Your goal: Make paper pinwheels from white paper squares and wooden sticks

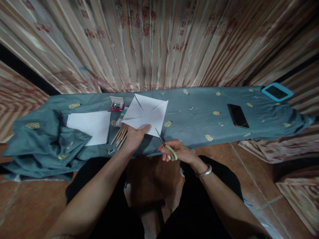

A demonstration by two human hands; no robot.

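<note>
My left hand pinches the near corner of a white square paper that has cuts running in from its corners. It is held over the teal cloth-covered table. My right hand grips green-handled scissors, whose blades point up toward the paper's near edge. A bundle of wooden sticks lies just left of my left hand. A glue stick and a small box of pins sit beside the paper.
A stack of white sheets lies at the left on bunched cloth. A black phone and a blue-framed device rest at the right. Patterned curtains hang behind. My lap is below the table edge.
</note>
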